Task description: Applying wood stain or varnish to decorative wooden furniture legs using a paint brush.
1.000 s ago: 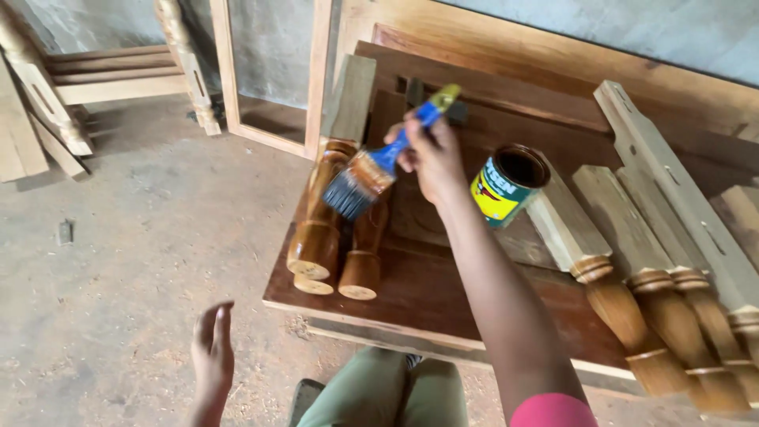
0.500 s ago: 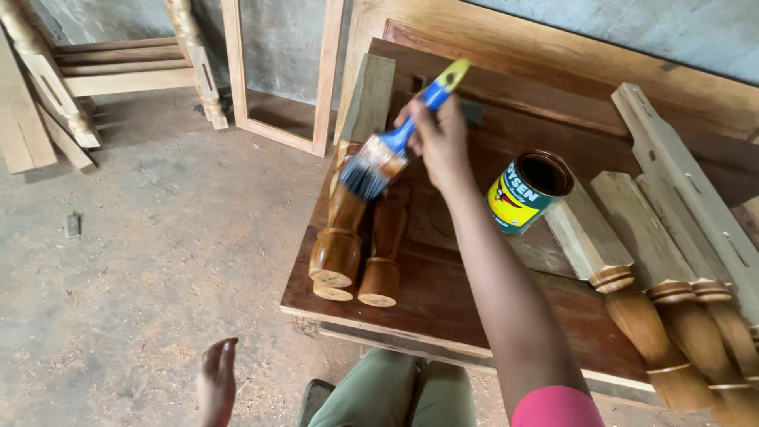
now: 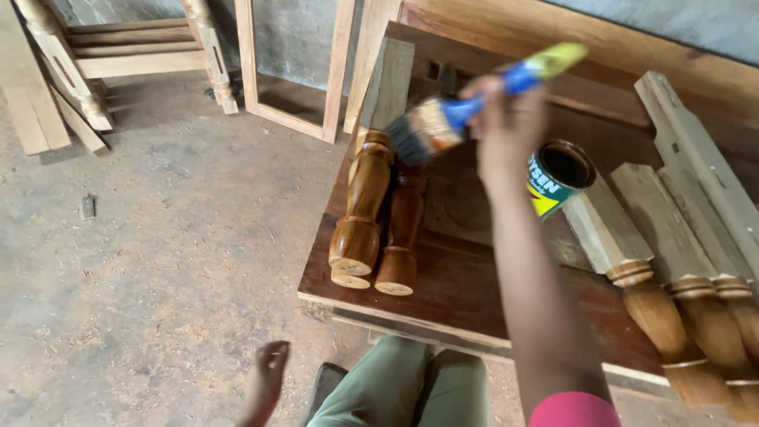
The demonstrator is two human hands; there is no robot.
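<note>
While the right hand (image 3: 506, 130) closes around the blue handle of the brush (image 3: 443, 119), its dark bristles hang just above the upper end of the turned legs (image 3: 371, 213) lying side by side on the dark surface (image 3: 466, 292). The left hand (image 3: 265, 379) hangs low over the floor (image 3: 142, 261), fingers loosely spread, holding nothing. An open tin (image 3: 557, 174) stands just right of the brush hand, within easy reach. More legs (image 3: 680, 316), pale at their square ends, lie to the right, apart from the glossy ones.

Judgement: the step in hand appears to be coating the glossy legs. To do it well, strokes should run along the length of each leg, following the grain, with light pressure so that the grooves of the turnings fill without pooling. The brush is best wiped on the tin's rim before each pass to prevent drips. The free hand could steady or roll a leg by its uncoated end.
</note>
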